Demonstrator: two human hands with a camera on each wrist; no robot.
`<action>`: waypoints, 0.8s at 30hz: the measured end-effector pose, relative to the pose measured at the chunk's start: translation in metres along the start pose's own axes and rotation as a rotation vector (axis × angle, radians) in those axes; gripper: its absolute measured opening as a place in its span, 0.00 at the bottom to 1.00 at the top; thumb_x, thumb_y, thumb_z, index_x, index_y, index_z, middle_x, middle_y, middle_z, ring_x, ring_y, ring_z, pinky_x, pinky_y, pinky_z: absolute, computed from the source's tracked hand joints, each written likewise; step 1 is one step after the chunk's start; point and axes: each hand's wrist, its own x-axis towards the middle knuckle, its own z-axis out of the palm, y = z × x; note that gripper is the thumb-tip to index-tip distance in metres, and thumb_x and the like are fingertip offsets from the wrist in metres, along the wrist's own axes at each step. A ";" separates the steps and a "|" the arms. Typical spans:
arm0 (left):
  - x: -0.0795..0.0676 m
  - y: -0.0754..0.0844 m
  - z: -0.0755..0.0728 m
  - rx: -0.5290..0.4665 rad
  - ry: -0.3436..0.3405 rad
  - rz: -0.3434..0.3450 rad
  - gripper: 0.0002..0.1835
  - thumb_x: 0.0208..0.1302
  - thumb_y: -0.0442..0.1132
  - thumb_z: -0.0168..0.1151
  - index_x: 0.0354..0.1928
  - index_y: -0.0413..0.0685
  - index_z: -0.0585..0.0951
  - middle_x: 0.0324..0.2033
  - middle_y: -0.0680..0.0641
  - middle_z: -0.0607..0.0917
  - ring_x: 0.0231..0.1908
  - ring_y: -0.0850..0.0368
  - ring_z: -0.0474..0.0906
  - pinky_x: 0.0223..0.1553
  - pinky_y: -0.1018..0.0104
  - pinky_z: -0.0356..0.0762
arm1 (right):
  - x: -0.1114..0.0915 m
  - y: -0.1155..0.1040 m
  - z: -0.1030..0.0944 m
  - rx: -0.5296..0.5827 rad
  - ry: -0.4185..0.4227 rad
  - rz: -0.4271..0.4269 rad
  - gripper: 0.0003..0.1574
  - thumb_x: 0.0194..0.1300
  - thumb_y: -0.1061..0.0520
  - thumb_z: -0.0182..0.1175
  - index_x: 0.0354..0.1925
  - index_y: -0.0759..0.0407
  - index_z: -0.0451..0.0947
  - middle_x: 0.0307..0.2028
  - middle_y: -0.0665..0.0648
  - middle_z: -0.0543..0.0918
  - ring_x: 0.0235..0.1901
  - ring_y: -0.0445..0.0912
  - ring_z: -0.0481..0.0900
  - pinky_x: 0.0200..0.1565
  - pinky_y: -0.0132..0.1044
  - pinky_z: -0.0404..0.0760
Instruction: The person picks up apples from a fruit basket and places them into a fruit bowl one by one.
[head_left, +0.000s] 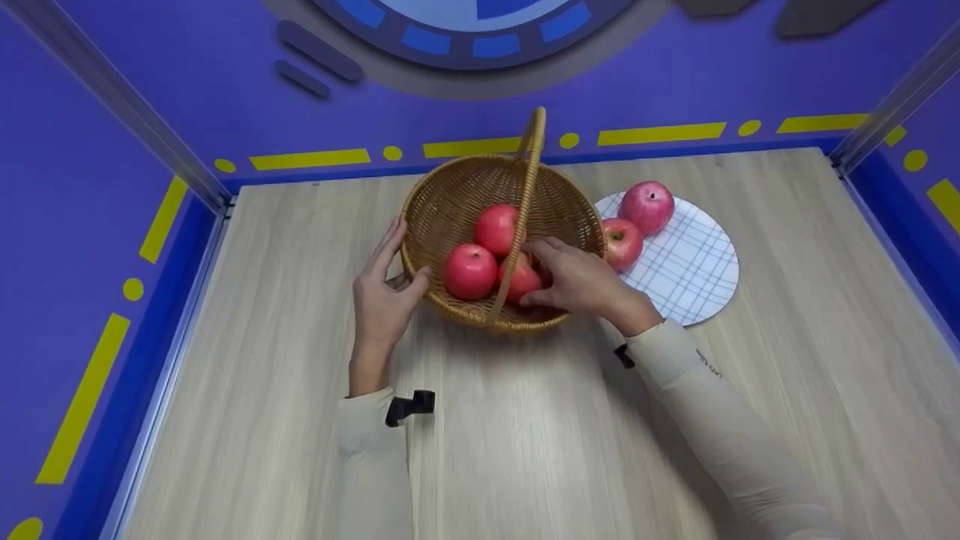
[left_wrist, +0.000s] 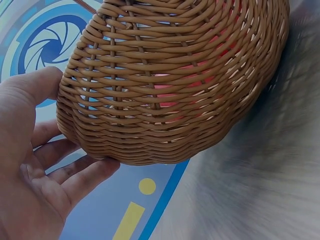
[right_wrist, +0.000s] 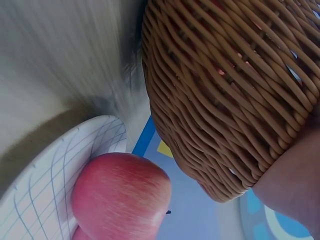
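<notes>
A wicker basket [head_left: 435, 199] with a tall arched handle [head_left: 534, 165] stands on the table, holding three red apples. Two of them, an apple [head_left: 470, 271] and another apple [head_left: 496, 229], lie left of the handle. My right hand [head_left: 581, 283] reaches over the right rim and grips the third apple [head_left: 527, 279], partly hidden by the handle and fingers. At the left rim, my left hand [head_left: 382, 300] holds the basket, thumb near the front and fingers along the outside. The left wrist view shows that hand [left_wrist: 40, 165] against the woven wall [left_wrist: 150, 100].
Right of the basket lies a round white plate [head_left: 697, 255] with a blue check pattern. It bears one apple [head_left: 646, 208] and, beside the basket, another apple [head_left: 622, 244]. Blue panels [head_left: 225, 97] with yellow marks border the wooden table [head_left: 285, 420].
</notes>
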 end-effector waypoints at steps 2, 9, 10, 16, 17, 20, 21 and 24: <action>0.000 -0.001 0.000 -0.007 0.005 0.000 0.38 0.64 0.26 0.72 0.77 0.40 0.72 0.78 0.41 0.68 0.73 0.42 0.69 0.55 0.42 0.84 | 0.001 -0.001 0.000 -0.011 -0.014 0.012 0.51 0.60 0.44 0.80 0.74 0.59 0.71 0.66 0.65 0.78 0.63 0.59 0.78 0.60 0.60 0.79; 0.001 -0.005 0.001 -0.025 0.009 0.009 0.39 0.63 0.23 0.72 0.76 0.37 0.72 0.77 0.38 0.68 0.74 0.38 0.67 0.55 0.38 0.83 | 0.002 -0.003 0.000 -0.050 -0.037 0.058 0.51 0.60 0.44 0.80 0.74 0.60 0.70 0.61 0.65 0.82 0.57 0.60 0.82 0.57 0.62 0.80; 0.001 -0.005 0.000 -0.025 0.008 0.011 0.39 0.63 0.24 0.72 0.76 0.38 0.72 0.77 0.39 0.68 0.74 0.39 0.68 0.55 0.39 0.83 | 0.002 -0.003 0.000 -0.054 -0.034 0.062 0.51 0.60 0.43 0.79 0.74 0.60 0.70 0.61 0.64 0.82 0.58 0.60 0.82 0.57 0.63 0.80; 0.001 -0.002 -0.001 -0.019 0.001 0.027 0.37 0.65 0.27 0.72 0.76 0.44 0.74 0.76 0.46 0.71 0.72 0.45 0.70 0.54 0.44 0.85 | 0.001 -0.002 0.002 -0.044 0.015 0.059 0.48 0.59 0.42 0.79 0.71 0.60 0.74 0.64 0.64 0.81 0.61 0.60 0.81 0.58 0.63 0.80; 0.001 -0.002 -0.001 -0.019 0.001 0.029 0.37 0.65 0.28 0.72 0.76 0.44 0.74 0.76 0.46 0.71 0.72 0.46 0.70 0.54 0.45 0.85 | 0.001 -0.002 0.002 -0.044 0.022 0.055 0.48 0.59 0.42 0.79 0.70 0.59 0.75 0.63 0.64 0.81 0.60 0.60 0.81 0.58 0.63 0.81; 0.001 -0.002 -0.001 -0.012 -0.001 0.031 0.37 0.66 0.29 0.72 0.76 0.45 0.74 0.76 0.48 0.71 0.72 0.48 0.71 0.54 0.47 0.85 | 0.000 -0.001 0.002 -0.045 0.036 0.049 0.47 0.58 0.43 0.79 0.69 0.59 0.76 0.60 0.64 0.81 0.57 0.60 0.82 0.56 0.63 0.82; 0.000 -0.002 -0.001 -0.009 -0.001 0.029 0.37 0.66 0.29 0.72 0.76 0.45 0.74 0.76 0.49 0.71 0.72 0.49 0.71 0.54 0.47 0.85 | 0.000 -0.001 0.003 -0.044 0.039 0.047 0.47 0.58 0.43 0.80 0.69 0.59 0.76 0.60 0.64 0.80 0.56 0.60 0.83 0.55 0.63 0.82; 0.000 -0.003 -0.001 0.001 -0.003 0.025 0.37 0.66 0.30 0.71 0.77 0.45 0.74 0.77 0.49 0.71 0.72 0.51 0.70 0.54 0.47 0.85 | 0.000 -0.001 0.002 -0.028 0.047 0.036 0.47 0.57 0.44 0.81 0.69 0.60 0.77 0.59 0.64 0.79 0.54 0.60 0.83 0.56 0.61 0.82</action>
